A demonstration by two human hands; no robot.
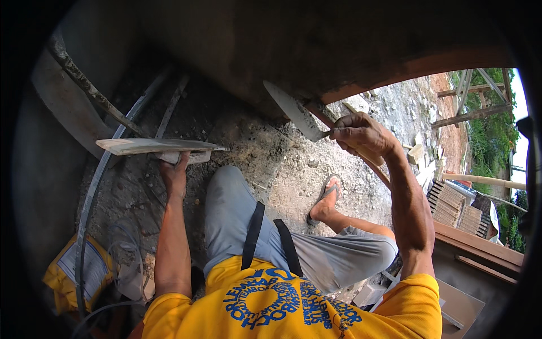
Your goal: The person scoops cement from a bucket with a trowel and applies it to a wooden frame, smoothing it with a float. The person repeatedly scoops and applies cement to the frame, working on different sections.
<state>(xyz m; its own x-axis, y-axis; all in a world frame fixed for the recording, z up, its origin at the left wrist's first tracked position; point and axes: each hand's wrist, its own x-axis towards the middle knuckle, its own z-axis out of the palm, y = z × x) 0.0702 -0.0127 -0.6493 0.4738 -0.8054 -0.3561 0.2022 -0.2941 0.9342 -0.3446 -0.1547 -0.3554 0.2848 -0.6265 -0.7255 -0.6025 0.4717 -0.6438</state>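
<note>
The right hand (361, 135) grips the handle of a pointed plastering trowel (292, 110), fingers curled tight around it. The blade's long axis runs up and to the left from the knuckles, its tip touching the dark curved wall (282, 45). The left hand (175, 172) holds a flat mortar board (155, 146) from beneath, fingers wrapped on its underside grip. The board lies level, well left of the blade, at the wall's foot.

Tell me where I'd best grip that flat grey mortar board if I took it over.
Probably from below, at the block-like handle under the flat grey mortar board, where the left hand grips now. The board lies level, wide and thin, so an edge grip would likely tip it. The right hand holds the pointed grey metal trowel.
</note>
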